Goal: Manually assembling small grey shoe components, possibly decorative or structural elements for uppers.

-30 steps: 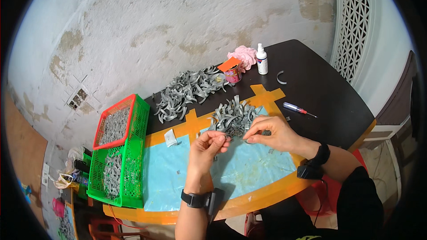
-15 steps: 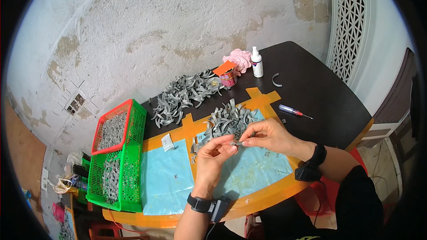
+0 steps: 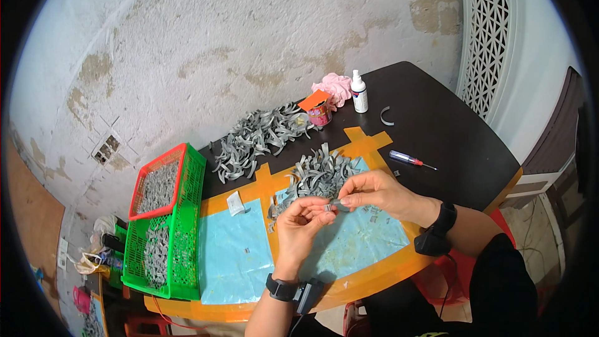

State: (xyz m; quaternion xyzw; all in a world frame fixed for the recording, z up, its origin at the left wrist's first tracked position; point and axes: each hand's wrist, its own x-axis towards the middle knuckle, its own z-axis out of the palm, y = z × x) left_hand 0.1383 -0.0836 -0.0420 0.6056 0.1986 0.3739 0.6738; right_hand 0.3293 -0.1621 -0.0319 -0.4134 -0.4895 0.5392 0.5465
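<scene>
Both hands, left (image 3: 301,228) and right (image 3: 374,192), pinch one small grey metal clip (image 3: 337,203) between fingertips above the light blue mat (image 3: 237,256) on the counter (image 3: 449,131), beside the grey clip pile (image 3: 318,175); a white squeeze bottle (image 3: 358,92) stands behind.

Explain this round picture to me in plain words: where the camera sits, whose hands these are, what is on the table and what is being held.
The camera sits on a person's head and looks down, so the picture is round and straight edges bend. No machine is here: the two forearms coming up from the lower edge are that person's own. The left hand and the right hand meet over a light blue mat taped with orange onto a dark table. Together they pinch a small grey strip. Just behind lies a near pile of grey strips, and a far pile lies further back. At the left stands a green basket with a red basket resting on it, both holding grey pieces. Also there: a white bottle, a pink cloth, a small can and a screwdriver.
</scene>
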